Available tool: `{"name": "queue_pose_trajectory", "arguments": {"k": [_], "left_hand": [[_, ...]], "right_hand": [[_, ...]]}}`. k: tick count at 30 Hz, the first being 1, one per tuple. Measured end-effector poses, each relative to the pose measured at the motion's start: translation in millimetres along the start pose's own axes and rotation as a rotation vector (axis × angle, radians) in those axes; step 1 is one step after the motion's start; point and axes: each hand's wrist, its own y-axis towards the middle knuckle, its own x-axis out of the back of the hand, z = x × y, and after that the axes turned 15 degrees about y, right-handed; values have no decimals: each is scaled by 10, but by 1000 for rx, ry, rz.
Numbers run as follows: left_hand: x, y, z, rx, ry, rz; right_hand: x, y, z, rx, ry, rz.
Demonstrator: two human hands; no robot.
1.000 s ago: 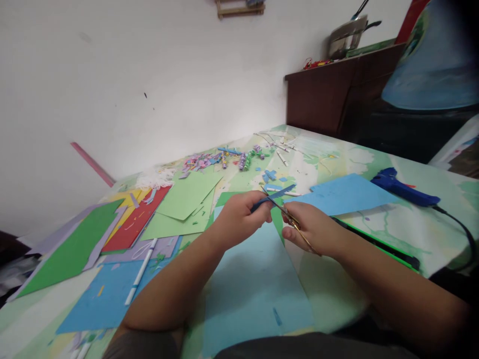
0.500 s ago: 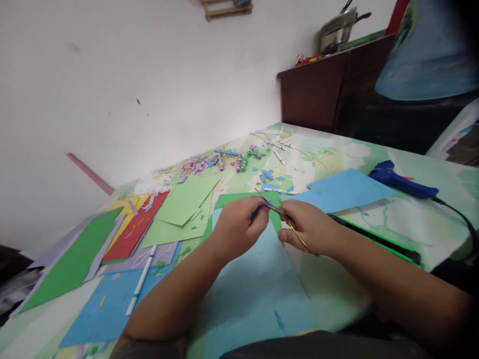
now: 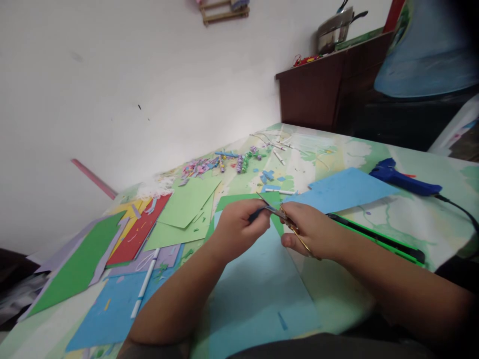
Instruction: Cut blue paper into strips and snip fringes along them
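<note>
My right hand [image 3: 309, 229] is closed round the handles of gold-handled scissors [image 3: 277, 213], whose blades point up and left toward my other hand. My left hand [image 3: 241, 227] is pinched on a small dark blue piece [image 3: 256, 214], mostly hidden by the fingers, with the blades right at it. Both hands hover over a light blue sheet [image 3: 262, 289], which lies partly on a green sheet [image 3: 228, 200]. A small blue sliver [image 3: 282, 320] rests on the light blue sheet near me.
Coloured foam sheets lie at left, among them a red one [image 3: 136, 234] and a blue one [image 3: 101, 319] with a white stick [image 3: 145, 284]. Scraps and curled pieces [image 3: 239, 163] lie farther back. At right are a blue sheet [image 3: 340, 192], a blue glue gun [image 3: 406, 179] and a green-black strip [image 3: 377, 239].
The hands keep almost the same pose, scissors still at the blue piece. The view has shifted slightly, so the left-hand sheets appear a little farther right and lower.
</note>
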Motion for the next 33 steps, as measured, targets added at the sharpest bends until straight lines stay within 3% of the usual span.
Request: {"name": "queue_pose_trajectory", "arguments": {"k": [8, 20, 27, 33], "left_hand": [[2, -9, 8, -15, 7, 1], [-2, -9, 6, -53, -39, -28], [39, -10, 38, 10, -218, 88], [79, 2, 71, 144, -311, 192]], "right_hand": [[-22, -19, -22, 22, -19, -12], [-7, 0, 27, -56, -148, -52], [28, -1, 58, -73, -239, -13], [33, 18, 83, -93, -298, -1]]}}
